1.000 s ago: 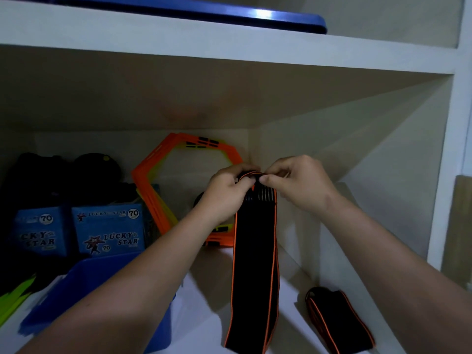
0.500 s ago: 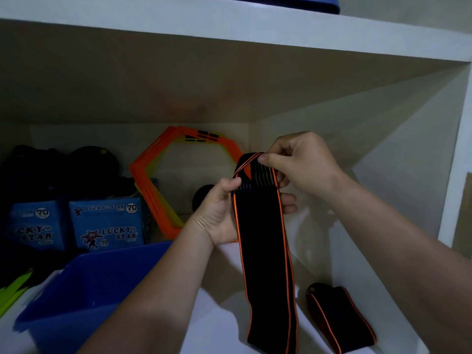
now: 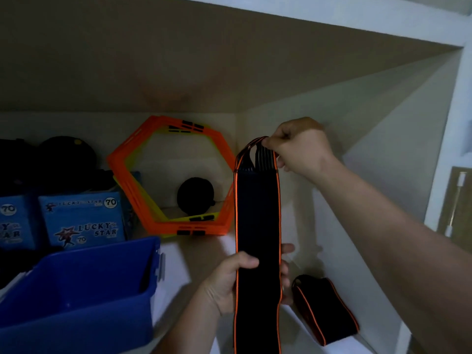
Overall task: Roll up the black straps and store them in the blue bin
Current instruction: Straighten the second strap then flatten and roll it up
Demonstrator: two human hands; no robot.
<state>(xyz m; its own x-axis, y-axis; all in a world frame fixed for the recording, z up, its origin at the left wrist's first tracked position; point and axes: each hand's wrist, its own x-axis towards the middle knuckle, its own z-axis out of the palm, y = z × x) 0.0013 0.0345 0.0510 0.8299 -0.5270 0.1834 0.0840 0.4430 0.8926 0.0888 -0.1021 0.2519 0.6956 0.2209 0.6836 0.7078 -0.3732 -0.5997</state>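
**Strap pulled out long between two hands**

Since a moment ago the left hand (image 3: 236,282) has slid down the strap (image 3: 257,226), thumb in front and fingers behind, closed around it. Raised right hand (image 3: 301,146) pinches its top end. A second strap (image 3: 324,307) lies right of it; the blue bin (image 3: 76,297) sits left.

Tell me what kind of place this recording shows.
Probably a storage cupboard for sports gear: white shelf compartments holding orange hexagonal training rings, blue boxes marked Lucky Star and a blue bin. Both hands hold a black strap.
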